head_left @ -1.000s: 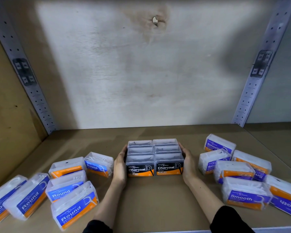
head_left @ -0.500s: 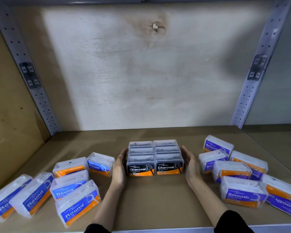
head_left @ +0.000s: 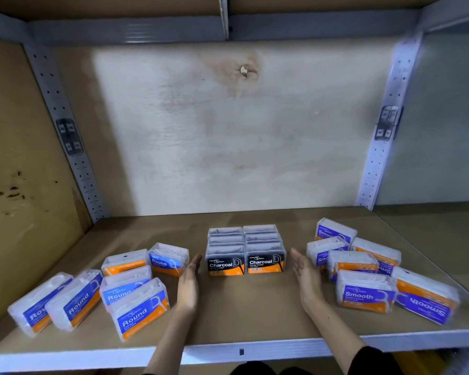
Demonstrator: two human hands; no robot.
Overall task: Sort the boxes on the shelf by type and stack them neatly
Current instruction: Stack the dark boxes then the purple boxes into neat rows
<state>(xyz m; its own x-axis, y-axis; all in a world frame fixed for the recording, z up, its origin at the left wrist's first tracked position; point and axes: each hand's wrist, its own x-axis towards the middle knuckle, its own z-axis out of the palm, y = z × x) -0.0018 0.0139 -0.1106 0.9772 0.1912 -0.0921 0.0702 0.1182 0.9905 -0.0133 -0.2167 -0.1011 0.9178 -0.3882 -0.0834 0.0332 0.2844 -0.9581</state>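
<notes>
Several black Charcoal boxes (head_left: 245,251) stand in a tight block of two columns at the middle of the shelf. My left hand (head_left: 189,285) is flat and open just left of the block, not touching it. My right hand (head_left: 306,276) is open just right of the block, also apart from it. Several blue-and-orange Round boxes (head_left: 136,307) lie loosely on the left. Several purple-and-orange Smooth boxes (head_left: 363,292) lie scattered on the right, some turned around.
The brown shelf board (head_left: 244,315) ends in a white front edge (head_left: 241,351). Perforated metal uprights (head_left: 65,131) stand at both back corners, and a plywood back panel (head_left: 236,136) closes the rear. Bare board lies behind the boxes.
Both hands have let go of the Charcoal block and drawn back and outward from its sides. The view has tilted up and pulled back.
</notes>
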